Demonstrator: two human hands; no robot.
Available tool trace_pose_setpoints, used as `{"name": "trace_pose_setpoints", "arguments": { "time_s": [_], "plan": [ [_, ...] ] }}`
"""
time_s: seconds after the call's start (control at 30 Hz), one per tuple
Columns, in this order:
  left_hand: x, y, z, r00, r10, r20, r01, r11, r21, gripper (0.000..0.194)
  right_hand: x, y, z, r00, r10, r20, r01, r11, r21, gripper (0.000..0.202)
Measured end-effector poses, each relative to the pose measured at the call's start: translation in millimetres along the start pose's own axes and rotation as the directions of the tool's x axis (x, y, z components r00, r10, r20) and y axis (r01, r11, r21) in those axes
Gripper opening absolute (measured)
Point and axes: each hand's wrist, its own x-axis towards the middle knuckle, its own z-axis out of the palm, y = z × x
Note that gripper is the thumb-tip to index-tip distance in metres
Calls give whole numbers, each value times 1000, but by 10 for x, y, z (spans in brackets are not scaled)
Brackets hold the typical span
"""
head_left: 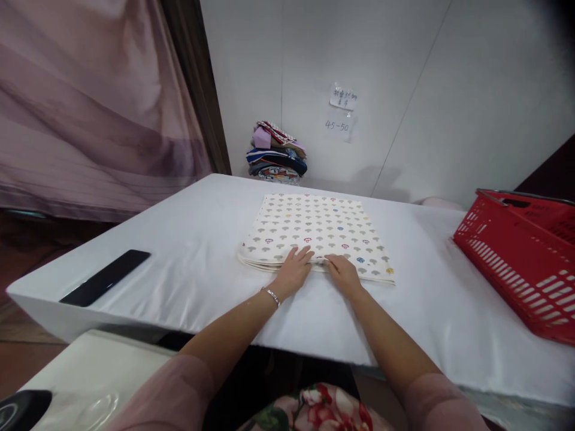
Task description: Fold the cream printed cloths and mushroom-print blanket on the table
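Observation:
A folded cream cloth [314,224] printed with small grey, red, blue and yellow mushrooms lies flat on the white-covered table [197,239]. Several layers show along its near edge. My left hand [294,272], with a bracelet at the wrist, rests over the middle of that edge, its fingers stretched out and slightly apart on the fabric. Just to its right, my right hand [344,275] has its fingers bent around the same edge and pinches it. The thumb of my right hand is mostly hidden.
A red plastic basket [516,257] stands at the right. A black phone [105,278] lies near the left edge. Behind the table is a stack of folded fabrics [277,157] against the wall, below paper notes [341,111]. A pink curtain [90,102] hangs at left.

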Motion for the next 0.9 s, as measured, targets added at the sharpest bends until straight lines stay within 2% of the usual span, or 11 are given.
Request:
{"name": "trace_pose_setpoints", "arguments": {
  "time_s": [0.13, 0.23, 0.33, 0.5, 0.67, 0.9],
  "plan": [
    [132, 39, -24, 996, 51, 68, -56, 996, 73, 27, -4, 10, 10, 999, -29, -25, 28, 1000, -9, 33],
    [218, 39, -12, 996, 26, 90, -34, 995, 91, 28, 0, 12, 15, 999, -34, -25, 34, 999, -13, 33],
    [246, 35, 10, 998, -2, 67, -4, 996, 88, 28, 0, 18, 17, 999, -32, -16, 32, 999, -17, 33],
    [66, 98, -38, 999, 6, -35, -5, 999, 39, 31, -7, 23, 16, 998, -46, -46, 45, 999, -28, 31],
    [-131, 138, -38, 996, -66, -55, 65, 998, -24, 28, -18, -7, 14, 996, -80, -31, 78, 995, -57, 23],
    [-116, 104, 3, 994, -84, -63, 78, 992, -100, 27, -84, -16, -32, 974, -217, 70, 220, 975, -38, 24]
  ]
}}
